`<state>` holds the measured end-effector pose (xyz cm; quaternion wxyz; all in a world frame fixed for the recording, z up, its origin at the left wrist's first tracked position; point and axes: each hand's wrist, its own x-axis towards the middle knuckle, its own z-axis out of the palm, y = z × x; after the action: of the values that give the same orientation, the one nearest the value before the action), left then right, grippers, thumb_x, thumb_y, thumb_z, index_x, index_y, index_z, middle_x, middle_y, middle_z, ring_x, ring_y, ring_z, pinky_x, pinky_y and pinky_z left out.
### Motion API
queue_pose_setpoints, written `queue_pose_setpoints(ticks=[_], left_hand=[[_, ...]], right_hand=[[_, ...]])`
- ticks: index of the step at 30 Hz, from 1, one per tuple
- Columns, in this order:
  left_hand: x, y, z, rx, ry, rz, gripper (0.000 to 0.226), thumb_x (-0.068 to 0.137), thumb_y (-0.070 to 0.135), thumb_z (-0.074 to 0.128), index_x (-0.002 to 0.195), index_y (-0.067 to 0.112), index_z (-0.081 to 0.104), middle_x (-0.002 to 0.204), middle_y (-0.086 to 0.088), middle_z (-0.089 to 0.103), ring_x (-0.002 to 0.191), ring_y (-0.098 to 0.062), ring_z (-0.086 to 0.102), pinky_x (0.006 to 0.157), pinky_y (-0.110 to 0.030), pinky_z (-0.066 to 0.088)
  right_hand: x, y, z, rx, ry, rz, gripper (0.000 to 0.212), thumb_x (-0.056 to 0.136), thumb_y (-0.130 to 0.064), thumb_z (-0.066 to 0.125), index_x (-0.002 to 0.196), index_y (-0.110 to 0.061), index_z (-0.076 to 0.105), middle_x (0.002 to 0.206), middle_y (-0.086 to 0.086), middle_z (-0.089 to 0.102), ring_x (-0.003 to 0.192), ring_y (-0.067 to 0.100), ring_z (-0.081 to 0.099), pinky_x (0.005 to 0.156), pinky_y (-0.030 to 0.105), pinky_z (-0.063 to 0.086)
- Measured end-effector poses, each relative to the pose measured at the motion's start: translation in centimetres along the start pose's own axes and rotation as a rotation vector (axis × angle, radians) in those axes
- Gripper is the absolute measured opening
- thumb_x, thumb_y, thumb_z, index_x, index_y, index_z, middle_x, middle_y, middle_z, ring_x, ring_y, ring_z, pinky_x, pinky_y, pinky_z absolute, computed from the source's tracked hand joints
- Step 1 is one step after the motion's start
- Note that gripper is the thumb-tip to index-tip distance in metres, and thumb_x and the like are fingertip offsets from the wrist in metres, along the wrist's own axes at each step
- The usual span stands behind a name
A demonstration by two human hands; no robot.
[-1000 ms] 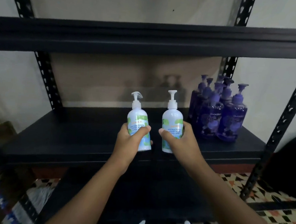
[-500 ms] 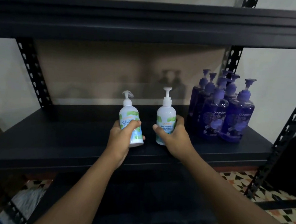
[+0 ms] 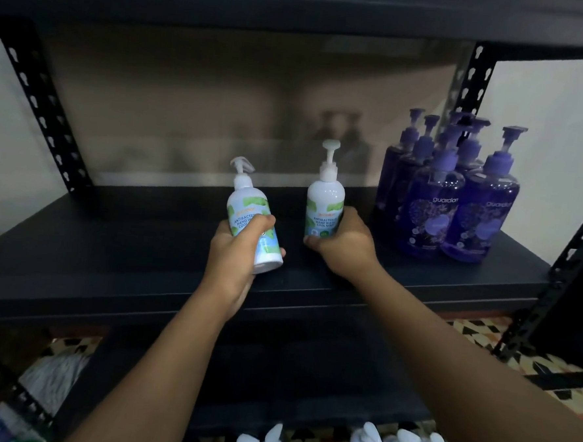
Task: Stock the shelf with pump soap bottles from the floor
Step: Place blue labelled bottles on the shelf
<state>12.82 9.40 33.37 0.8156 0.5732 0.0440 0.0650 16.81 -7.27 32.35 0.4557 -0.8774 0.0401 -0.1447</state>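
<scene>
White plastic fills both hands: the left hand (image 3: pixel 233 255) curls round the left bottle (image 3: pixel 248 211), tilted above the shelf (image 3: pixel 111 244) near its front edge, while the right hand (image 3: pixel 345 246) clasps the right bottle (image 3: pixel 325 197) upright further in, near the purple bottles (image 3: pixel 454 213) at the right end. Released tilted, the left bottle could topple off that edge; the right bottle, shoved sideways, might knock the purple bottles.

Held bottles (image 3: pixel 324 205): white, labelled in green and pale blue.
Grouped bottles (image 3: pixel 481 215): deep purple, lilac pumps.
Shelf (image 3: pixel 111 244): black.
Floor tiles (image 3: pixel 474 329): patterned in cream, black, orange.
Wall (image 3: pixel 545 116): off-white.
</scene>
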Motion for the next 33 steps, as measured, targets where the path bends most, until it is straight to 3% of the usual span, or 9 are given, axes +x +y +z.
queue_pose_setpoints(ticks=[10, 22, 27, 30, 33], left_hand=[[0.3, -0.1, -0.3, -0.048, -0.022, -0.024, 0.036, 0.088, 0.020, 0.072, 0.120, 0.010, 0.059, 0.099, -0.014, 0.067, 0.067, -0.026, 0.071, 0.064, -0.035, 0.059], [0.6, -0.2, -0.3, -0.040, -0.045, -0.038, 0.035, 0.088, 0.021, 0.072, 0.120, 0.012, 0.060, 0.104, -0.015, 0.068, 0.070, -0.026, 0.072, 0.063, -0.035, 0.060], [0.6, -0.2, -0.3, -0.035, -0.041, -0.035, 0.036, 0.088, 0.020, 0.072, 0.120, 0.011, 0.059, 0.105, -0.015, 0.067, 0.069, -0.027, 0.072, 0.064, -0.035, 0.061], [0.4, -0.2, -0.2, -0.044, -0.039, -0.026, 0.036, 0.089, 0.020, 0.072, 0.121, 0.011, 0.059, 0.108, -0.017, 0.068, 0.071, -0.028, 0.072, 0.066, -0.036, 0.061], [0.3, -0.2, -0.1, -0.041, -0.028, -0.011, 0.036, 0.088, 0.019, 0.073, 0.121, 0.011, 0.059, 0.108, -0.016, 0.069, 0.073, -0.029, 0.073, 0.066, -0.036, 0.060]], right_hand=[[6.7, -0.1, 2.4, -0.073, 0.036, 0.007, 0.060, 0.083, -0.025, 0.083, 0.127, 0.000, 0.051, 0.130, 0.015, 0.061, 0.120, 0.029, 0.060, 0.083, 0.023, 0.041], [10.8, 0.7, 3.7, -0.070, 0.018, 0.007, 0.060, 0.077, -0.023, 0.086, 0.127, -0.007, 0.058, 0.124, 0.011, 0.066, 0.116, 0.027, 0.064, 0.094, 0.030, 0.052], [10.3, 0.6, 3.3, -0.024, 0.008, 0.047, 0.070, 0.072, -0.026, 0.090, 0.128, -0.006, 0.054, 0.126, 0.011, 0.063, 0.117, 0.026, 0.063, 0.096, 0.034, 0.053], [8.3, 0.6, 2.2, 0.025, -0.018, 0.036, 0.069, 0.073, -0.031, 0.089, 0.128, -0.007, 0.055, 0.128, 0.011, 0.063, 0.119, 0.025, 0.062, 0.094, 0.031, 0.052], [5.1, 0.7, 0.7, -0.216, -0.089, 0.006, 0.078, 0.082, -0.049, 0.077, 0.144, -0.012, 0.045, 0.146, 0.011, 0.045, 0.134, 0.028, 0.047, 0.109, 0.038, 0.044]])
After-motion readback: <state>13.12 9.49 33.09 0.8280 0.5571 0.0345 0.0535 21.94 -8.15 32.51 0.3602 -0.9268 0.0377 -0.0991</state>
